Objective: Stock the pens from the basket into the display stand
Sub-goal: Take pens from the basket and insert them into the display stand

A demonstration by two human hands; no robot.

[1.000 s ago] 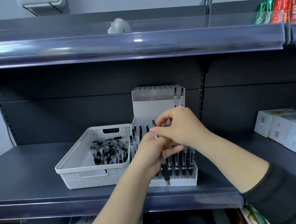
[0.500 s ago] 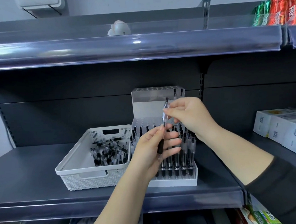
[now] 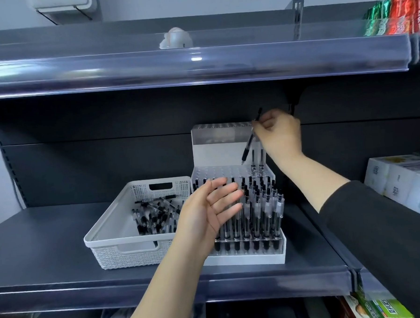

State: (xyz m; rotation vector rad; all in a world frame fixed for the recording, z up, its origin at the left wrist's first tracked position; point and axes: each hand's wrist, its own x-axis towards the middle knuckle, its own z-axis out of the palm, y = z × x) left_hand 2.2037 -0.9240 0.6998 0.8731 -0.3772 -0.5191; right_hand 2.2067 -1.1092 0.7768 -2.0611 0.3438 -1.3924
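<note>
A white woven basket (image 3: 111,239) sits on the dark shelf and holds several black-and-clear pens (image 3: 153,215) in a loose pile. Right of it stands the tiered clear display stand (image 3: 245,256), its front rows filled with upright pens, two pens at the right end of its top tier. My right hand (image 3: 279,135) pinches one pen (image 3: 250,139) near its top end, tip tilted down-left, beside the top tier's right end. My left hand (image 3: 211,209) hovers with fingers spread in front of the stand's lower rows, holding nothing.
The upper shelf's clear front lip (image 3: 199,62) overhangs close above my right hand. White boxes (image 3: 405,182) stand at the right of the same shelf. Red and green packets (image 3: 401,15) sit on the upper shelf. The shelf's front edge (image 3: 162,290) runs below the stand.
My right hand has lifted the pen out of my left hand, up and right to the stand's top tier. My left hand has let go and opened.
</note>
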